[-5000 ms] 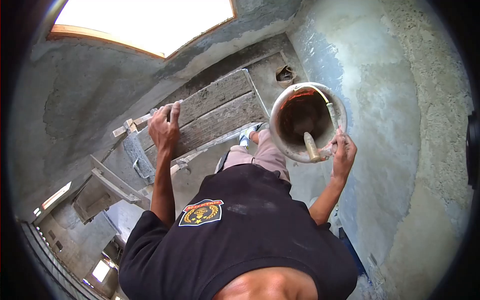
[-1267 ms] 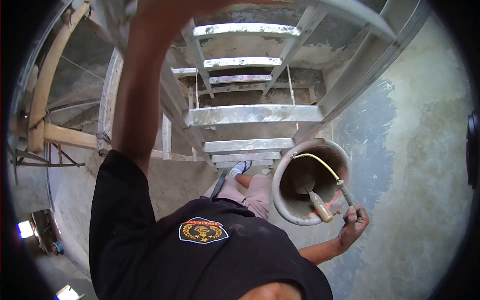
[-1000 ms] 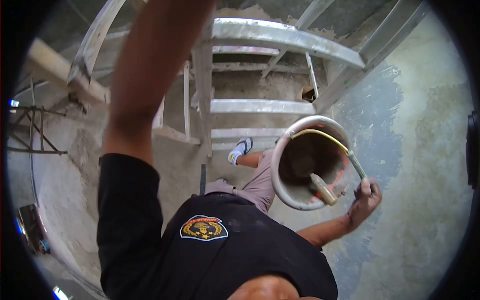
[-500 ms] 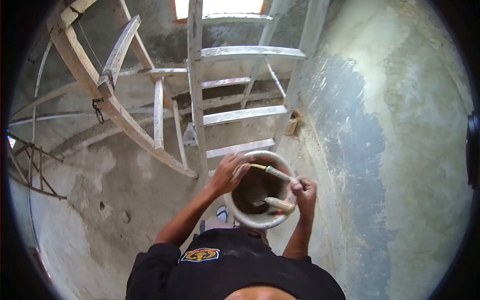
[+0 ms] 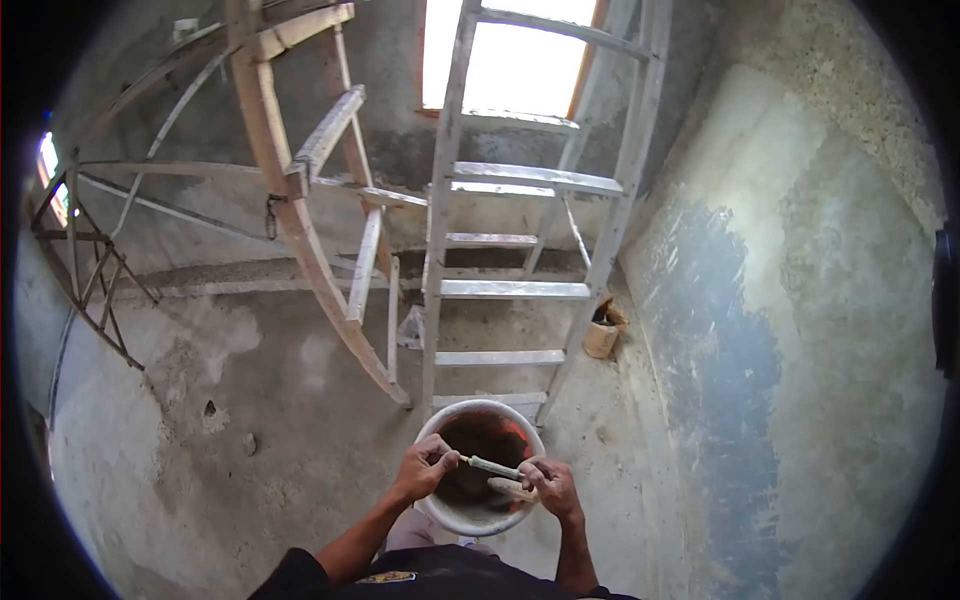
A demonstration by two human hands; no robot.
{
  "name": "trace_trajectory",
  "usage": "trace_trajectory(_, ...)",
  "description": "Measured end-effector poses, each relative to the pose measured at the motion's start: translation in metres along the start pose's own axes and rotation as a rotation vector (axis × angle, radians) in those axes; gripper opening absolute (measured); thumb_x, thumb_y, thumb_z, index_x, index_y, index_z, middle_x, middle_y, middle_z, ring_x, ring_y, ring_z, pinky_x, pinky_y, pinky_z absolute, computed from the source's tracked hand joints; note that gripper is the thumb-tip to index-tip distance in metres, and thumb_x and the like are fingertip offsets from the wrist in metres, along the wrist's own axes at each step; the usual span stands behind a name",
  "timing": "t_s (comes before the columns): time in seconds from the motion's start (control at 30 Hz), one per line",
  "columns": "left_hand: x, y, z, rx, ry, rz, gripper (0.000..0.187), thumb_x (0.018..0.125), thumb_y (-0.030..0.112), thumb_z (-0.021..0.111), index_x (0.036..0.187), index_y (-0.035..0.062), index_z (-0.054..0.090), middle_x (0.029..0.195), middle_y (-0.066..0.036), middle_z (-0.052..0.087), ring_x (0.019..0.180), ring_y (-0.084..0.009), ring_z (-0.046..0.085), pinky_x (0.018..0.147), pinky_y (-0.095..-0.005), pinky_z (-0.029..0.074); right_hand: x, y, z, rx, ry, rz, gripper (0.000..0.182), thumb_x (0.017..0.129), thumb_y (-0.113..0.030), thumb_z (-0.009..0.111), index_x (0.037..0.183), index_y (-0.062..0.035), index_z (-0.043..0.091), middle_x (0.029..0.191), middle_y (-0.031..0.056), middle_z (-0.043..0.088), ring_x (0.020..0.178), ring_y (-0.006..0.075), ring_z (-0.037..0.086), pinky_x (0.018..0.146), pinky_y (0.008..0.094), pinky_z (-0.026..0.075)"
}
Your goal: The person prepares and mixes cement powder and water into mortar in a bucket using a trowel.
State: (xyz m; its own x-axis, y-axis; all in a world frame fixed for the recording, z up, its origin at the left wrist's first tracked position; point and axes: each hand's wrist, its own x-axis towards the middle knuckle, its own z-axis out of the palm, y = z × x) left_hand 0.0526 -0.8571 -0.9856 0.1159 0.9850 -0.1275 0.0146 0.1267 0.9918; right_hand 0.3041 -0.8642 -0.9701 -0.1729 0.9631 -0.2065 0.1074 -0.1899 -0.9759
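Note:
A thin tool (image 5: 493,466) with a pale, mortar-smeared shaft and a yellowish tip lies crosswise above a round bucket. My left hand (image 5: 427,467) pinches its yellowish end at the bucket's left side. Its other end is in the closed fingers of my right hand (image 5: 550,484), over the right rim. The bucket (image 5: 437,513) has a pale rim, reddish inner patches and dark grey-brown material inside. A second tool's pale, thick handle (image 5: 512,489) rests in the bucket just below the thin tool; its lower part is hidden.
A metal ladder (image 5: 515,290) stands directly beyond the bucket. Wooden scaffolding (image 5: 310,235) is at the left. A torn brown container (image 5: 602,338) sits right of the ladder's foot, a clear plastic bag (image 5: 411,328) to its left. A plastered wall (image 5: 800,330) rises at the right.
The view has tilted up, showing more of the window and ladder. The bucket and both hands now appear lower in view. The thin tool is still held between my hands.

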Motion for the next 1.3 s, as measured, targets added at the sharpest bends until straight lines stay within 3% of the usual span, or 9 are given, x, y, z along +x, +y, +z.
trace_trajectory(0.2, -0.059, 0.007, -0.075, 0.095, 0.210, 0.123, 0.025, 0.089, 0.021, 0.065, 0.074, 0.0015, 0.061, 0.073, 0.001, 0.050, 0.066, -0.0066, 0.043, 0.060, -0.0236, 0.035, 0.007, 0.023, 0.047, -0.080, -0.121, -0.060, 0.025, 0.090, -0.024, 0.060, 0.093, -0.0004, 0.067, 0.085, 0.0064, 0.065, 0.074, 0.0133, 0.061, 0.069, 0.0278, 0.049)
trace_trajectory(0.27, -0.079, 0.005, -0.104, -0.002, 0.336, 0.102, 0.026, 0.090, 0.021, 0.064, 0.074, 0.0011, 0.061, 0.074, 0.001, 0.050, 0.068, -0.0083, 0.044, 0.061, -0.0247, 0.036, 0.016, 0.036, 0.081, -0.030, -0.243, -0.135, 0.019, 0.089, -0.019, 0.062, 0.093, -0.0014, 0.067, 0.088, 0.0065, 0.066, 0.077, 0.0135, 0.060, 0.071, 0.0284, 0.049)
trace_trajectory(0.3, -0.089, 0.006, -0.121, -0.003, 0.360, 0.121, 0.026, 0.090, 0.021, 0.064, 0.073, 0.0010, 0.061, 0.074, 0.000, 0.050, 0.068, -0.0083, 0.045, 0.061, -0.0245, 0.035, 0.023, 0.050, 0.098, -0.114, -0.262, -0.300, 0.013, 0.089, -0.014, 0.063, 0.094, -0.0026, 0.068, 0.088, 0.0053, 0.065, 0.079, 0.0125, 0.059, 0.073, 0.0277, 0.048)
trace_trajectory(0.33, -0.099, 0.010, -0.136, -0.001, 0.386, 0.135, 0.027, 0.090, 0.022, 0.063, 0.073, 0.0010, 0.061, 0.073, 0.000, 0.050, 0.068, -0.0084, 0.045, 0.061, -0.0243, 0.035, 0.024, 0.051, 0.118, -0.023, -0.295, -0.158, 0.013, 0.090, -0.014, 0.062, 0.094, -0.0021, 0.067, 0.087, 0.0038, 0.064, 0.082, 0.0112, 0.058, 0.074, 0.0266, 0.047)
trace_trajectory(0.47, -0.142, -0.008, -0.218, 0.081, 0.480, 0.077, 0.032, 0.090, 0.028, 0.063, 0.071, 0.0031, 0.057, 0.069, 0.003, 0.047, 0.064, -0.0061, 0.041, 0.057, -0.0241, 0.032, 0.035, 0.033, 0.222, 0.087, -0.318, -0.098, 0.016, 0.090, -0.015, 0.062, 0.086, -0.0003, 0.065, 0.082, 0.0004, 0.061, 0.077, 0.0093, 0.055, 0.071, 0.0259, 0.046)
trace_trajectory(0.77, -0.245, 0.005, -0.386, 0.068, 0.717, 0.058, 0.039, 0.090, 0.036, 0.063, 0.070, 0.0032, 0.056, 0.071, 0.003, 0.047, 0.064, -0.0049, 0.041, 0.057, -0.0215, 0.031, 0.055, 0.001, 0.435, -0.081, -0.461, -0.268, 0.025, 0.089, -0.026, 0.063, 0.086, -0.0012, 0.061, 0.073, 0.0039, 0.052, 0.071, 0.0124, 0.048, 0.066, 0.0287, 0.042)
trace_trajectory(1.0, -0.286, -0.003, -0.484, 0.149, 0.853, 0.172, 0.038, 0.092, 0.032, 0.061, 0.069, 0.0019, 0.054, 0.072, 0.000, 0.046, 0.064, -0.0071, 0.040, 0.059, -0.0224, 0.032, 0.068, -0.026, 0.554, -0.165, -0.589, -0.332, 0.028, 0.089, -0.028, 0.061, 0.088, -0.0003, 0.061, 0.075, 0.0092, 0.056, 0.072, 0.0183, 0.054, 0.068, 0.0322, 0.044)
trace_trajectory(1.13, -0.304, 0.000, -0.540, 0.155, 0.913, 0.162, 0.038, 0.092, 0.030, 0.060, 0.068, 0.0021, 0.052, 0.072, 0.002, 0.043, 0.064, -0.0056, 0.037, 0.058, -0.0216, 0.030, 0.079, -0.042, 0.624, -0.079, -0.646, -0.318, 0.023, 0.090, -0.023, 0.060, 0.083, -0.0015, 0.059, 0.077, 0.0039, 0.054, 0.075, 0.0119, 0.050, 0.067, 0.0284, 0.042)
trace_trajectory(1.3, -0.327, -0.017, -0.620, 0.126, 0.990, 0.141, 0.033, 0.095, 0.025, 0.056, 0.069, 0.0041, 0.050, 0.072, 0.002, 0.044, 0.067, -0.0070, 0.038, 0.062, -0.0227, 0.030, 0.100, -0.034, 0.726, -0.007, -0.676, -0.355, 0.020, 0.089, -0.022, 0.064, 0.085, -0.0022, 0.062, 0.077, 0.0023, 0.056, 0.074, 0.0114, 0.052, 0.068, 0.0285, 0.043)
